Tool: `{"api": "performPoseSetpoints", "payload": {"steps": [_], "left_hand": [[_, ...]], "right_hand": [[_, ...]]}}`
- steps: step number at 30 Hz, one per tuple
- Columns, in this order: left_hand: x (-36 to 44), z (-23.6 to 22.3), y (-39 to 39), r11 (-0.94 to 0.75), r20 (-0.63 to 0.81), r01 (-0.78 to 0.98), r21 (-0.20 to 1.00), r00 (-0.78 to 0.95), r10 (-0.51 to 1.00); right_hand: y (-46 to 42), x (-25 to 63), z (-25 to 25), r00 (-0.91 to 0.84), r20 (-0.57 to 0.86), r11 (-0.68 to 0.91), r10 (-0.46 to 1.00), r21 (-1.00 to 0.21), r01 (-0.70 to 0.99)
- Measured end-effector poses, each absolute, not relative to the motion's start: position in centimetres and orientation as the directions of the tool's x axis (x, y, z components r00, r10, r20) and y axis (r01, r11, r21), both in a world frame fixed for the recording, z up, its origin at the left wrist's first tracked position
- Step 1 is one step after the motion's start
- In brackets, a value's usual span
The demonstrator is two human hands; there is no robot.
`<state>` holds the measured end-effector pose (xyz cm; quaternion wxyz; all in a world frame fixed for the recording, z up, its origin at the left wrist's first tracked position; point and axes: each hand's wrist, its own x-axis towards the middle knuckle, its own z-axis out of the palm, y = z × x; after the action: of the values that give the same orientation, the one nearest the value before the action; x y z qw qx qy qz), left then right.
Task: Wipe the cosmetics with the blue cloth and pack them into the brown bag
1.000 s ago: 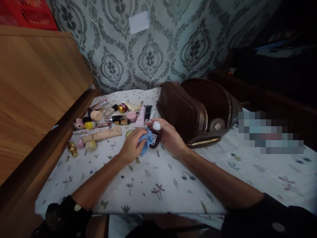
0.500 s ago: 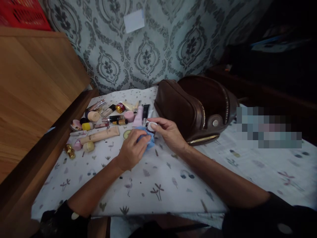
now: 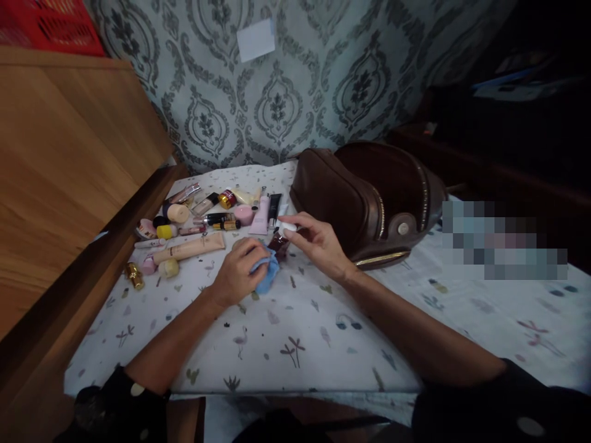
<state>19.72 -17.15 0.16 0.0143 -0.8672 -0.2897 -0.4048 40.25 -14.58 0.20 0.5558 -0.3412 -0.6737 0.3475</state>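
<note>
My left hand (image 3: 241, 271) is closed round a crumpled blue cloth (image 3: 268, 274), which hangs out past the fingers. In my right hand (image 3: 317, 241), thumb and fingers pinch a small dark reddish bottle by its white cap (image 3: 289, 227). The dark body of that bottle (image 3: 278, 242) tilts down toward the cloth; whether the two touch I cannot tell. Just beyond the hands lie a pink tube (image 3: 260, 216) and a black tube (image 3: 274, 208). A long beige tube (image 3: 191, 247) rests left of my left hand.
An open brown leather bag (image 3: 337, 203) stands right of my hands. Several cosmetics lie at the left, among them a gold container (image 3: 135, 276), a pink jar (image 3: 244, 215) and a yellow-capped item (image 3: 165, 231). A wooden panel (image 3: 78, 123) borders the left; a patterned wall rises behind.
My left hand and the cloth have drawn slightly left and down, away from the bottle. More of the bottle's dark body shows now. The view has shifted a little.
</note>
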Motion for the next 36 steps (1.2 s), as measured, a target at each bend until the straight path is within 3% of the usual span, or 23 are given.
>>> {"api": "performPoseSetpoints", "payload": {"steps": [5, 11, 16, 20, 24, 30, 36], "left_hand": [[20.8, 1.0, -17.9, -0.822, 0.775, 0.509, 0.255, 0.4, 0.488], [20.2, -0.5, -17.0, -0.82, 0.698, 0.544, 0.177, 0.519, 0.494], [19.4, -0.9, -16.6, -0.811, 0.622, 0.577, 0.102, 0.599, 0.504], [19.6, -0.5, -16.8, -0.815, 0.639, 0.55, 0.181, 0.565, 0.523], [20.7, 0.1, -17.8, -0.819, 0.751, 0.51, 0.263, 0.425, 0.506], [22.4, -0.1, -18.7, -0.868, 0.779, 0.491, 0.078, 0.513, 0.361], [21.0, -1.1, -17.8, -0.828, 0.616, 0.517, 0.215, 0.586, 0.526]], "right_hand": [[-15.3, 39.6, 0.5, -0.146, 0.53, 0.548, 0.835, -0.823, 0.147], [-14.7, 39.9, 0.1, -0.063, 0.438, 0.442, 0.897, -0.887, 0.131], [-14.8, 40.1, 0.5, -0.085, 0.492, 0.498, 0.867, -0.844, 0.197], [-15.0, 40.2, 0.6, -0.103, 0.521, 0.531, 0.847, -0.822, 0.207], [-15.2, 39.8, 0.4, -0.048, 0.487, 0.488, 0.872, -0.857, 0.165], [-15.7, 39.3, 0.7, -0.025, 0.401, 0.4, 0.916, -0.904, 0.152], [-15.1, 39.7, -0.1, -0.001, 0.404, 0.4, 0.915, -0.904, 0.149]]}}
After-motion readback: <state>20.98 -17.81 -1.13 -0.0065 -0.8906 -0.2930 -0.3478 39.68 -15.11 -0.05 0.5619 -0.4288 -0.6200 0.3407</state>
